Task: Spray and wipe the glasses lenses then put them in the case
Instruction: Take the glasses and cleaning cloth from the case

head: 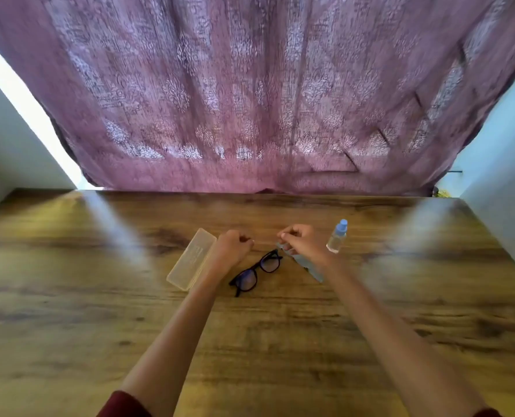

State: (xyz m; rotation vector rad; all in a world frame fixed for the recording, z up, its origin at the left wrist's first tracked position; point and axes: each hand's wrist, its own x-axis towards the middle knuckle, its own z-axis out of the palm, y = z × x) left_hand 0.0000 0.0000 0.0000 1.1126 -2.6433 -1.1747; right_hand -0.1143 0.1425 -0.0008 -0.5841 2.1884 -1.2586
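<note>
Dark-framed glasses [257, 272] lie on the wooden table [99, 296], between my two forearms. A translucent plastic case [191, 259] lies closed to their left. Beside the case, my left hand [232, 245] hovers with its fingers curled and nothing in it. My right hand [301, 240] is above a grey cleaning cloth [308, 267] that lies on the table, partly hidden under my wrist; its fingers are curled near the cloth's far end. A small clear spray bottle [337, 236] with a blue cap stands just right of that hand.
A purple patterned curtain [265, 100] hangs behind the table's far edge. Pale walls flank the table on the left [6, 139] and on the right [503, 152].
</note>
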